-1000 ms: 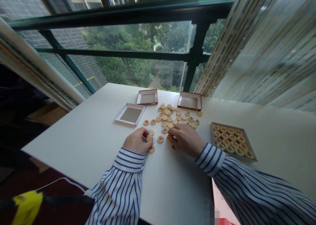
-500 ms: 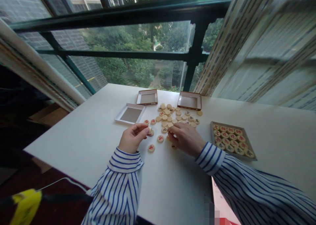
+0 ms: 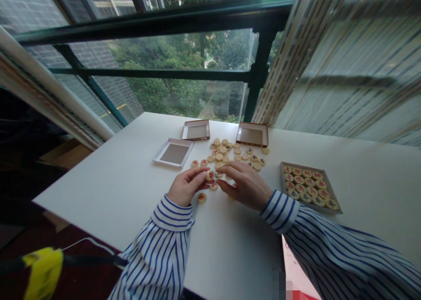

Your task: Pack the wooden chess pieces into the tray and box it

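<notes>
Between the thumb and fingers of my left hand is a round wooden xiangqi piece with a red character facing up. My right hand is just to its right, thumb and fingers apart, with nothing visible between them. Under and behind the right hand lie loose xiangqi pieces, some blank side up, others with red or black characters. A red-marked piece rests on the table below the left fingertips. Part of the pile is hidden by my right hand.
To the right, a shallow box holds rows of red and black pieces. Farther back stand a white lid and two brown-edged trays, one left and one right. The white table ends at a railed window.
My left hand has moved right with the piece, which now shows its red character. The fingers of my right hand have spread and shifted slightly left.
</notes>
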`<state>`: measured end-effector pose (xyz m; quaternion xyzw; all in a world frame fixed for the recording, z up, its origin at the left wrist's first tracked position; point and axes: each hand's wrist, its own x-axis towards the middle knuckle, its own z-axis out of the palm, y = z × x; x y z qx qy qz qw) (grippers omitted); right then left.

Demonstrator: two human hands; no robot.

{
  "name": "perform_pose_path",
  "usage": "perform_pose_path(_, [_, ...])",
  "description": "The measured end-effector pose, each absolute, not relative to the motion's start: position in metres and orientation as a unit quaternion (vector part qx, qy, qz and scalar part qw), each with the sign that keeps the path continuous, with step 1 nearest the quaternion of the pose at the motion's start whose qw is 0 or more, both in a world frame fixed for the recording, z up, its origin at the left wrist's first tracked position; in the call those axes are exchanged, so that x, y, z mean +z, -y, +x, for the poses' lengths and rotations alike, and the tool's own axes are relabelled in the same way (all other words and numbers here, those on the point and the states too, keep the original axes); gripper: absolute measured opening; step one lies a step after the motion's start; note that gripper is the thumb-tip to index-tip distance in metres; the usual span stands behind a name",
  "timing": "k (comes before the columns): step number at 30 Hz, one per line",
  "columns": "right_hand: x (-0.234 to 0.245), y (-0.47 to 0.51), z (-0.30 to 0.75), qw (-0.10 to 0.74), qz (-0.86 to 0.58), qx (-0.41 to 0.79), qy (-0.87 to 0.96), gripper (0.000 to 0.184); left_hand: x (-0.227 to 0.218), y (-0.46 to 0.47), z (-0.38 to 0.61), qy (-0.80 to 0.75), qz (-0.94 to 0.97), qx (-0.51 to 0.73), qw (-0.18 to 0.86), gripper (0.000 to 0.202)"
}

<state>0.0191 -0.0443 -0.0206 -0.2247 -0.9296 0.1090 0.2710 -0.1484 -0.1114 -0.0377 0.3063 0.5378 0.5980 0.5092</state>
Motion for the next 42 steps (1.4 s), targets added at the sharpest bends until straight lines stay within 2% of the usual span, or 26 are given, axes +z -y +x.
perform_pose_path(7, [-0.021,0.047,0.015,0.294,-0.202,0.148,0.923,0.020,-0.040,0.109,-0.144,-0.501,0.314,0.597,0.542,0.037])
perform_pose_path(12, [-0.019,0.049,0.012,0.301,-0.209,0.171,0.915,0.018,-0.040,0.110,-0.142,-0.510,0.326,0.598,0.525,0.037])
perform_pose_path(14, [-0.019,0.048,0.012,0.297,-0.218,0.173,0.913,0.017,-0.039,0.110,-0.145,-0.534,0.341,0.604,0.484,0.037])
perform_pose_path(17, [-0.017,0.046,0.013,0.279,-0.234,0.165,0.917,0.018,-0.039,0.108,-0.157,-0.585,0.361,0.631,0.360,0.034])
perform_pose_path(20, [-0.016,0.040,0.013,0.245,-0.249,0.138,0.927,0.019,-0.042,0.106,-0.175,-0.650,0.356,0.629,0.236,0.032])
perform_pose_path(24, [-0.013,0.033,0.006,0.188,-0.261,0.087,0.943,0.020,-0.047,0.107,-0.190,-0.706,0.345,0.606,0.125,0.030])
perform_pose_path(33, [-0.012,0.023,-0.025,0.072,-0.268,-0.003,0.961,0.023,-0.051,0.112,-0.188,-0.786,0.431,0.443,0.022,0.021])
perform_pose_path(42, [-0.015,0.023,-0.034,0.021,-0.278,-0.030,0.960,0.021,-0.055,0.113,-0.191,-0.791,0.453,0.412,0.002,0.018])
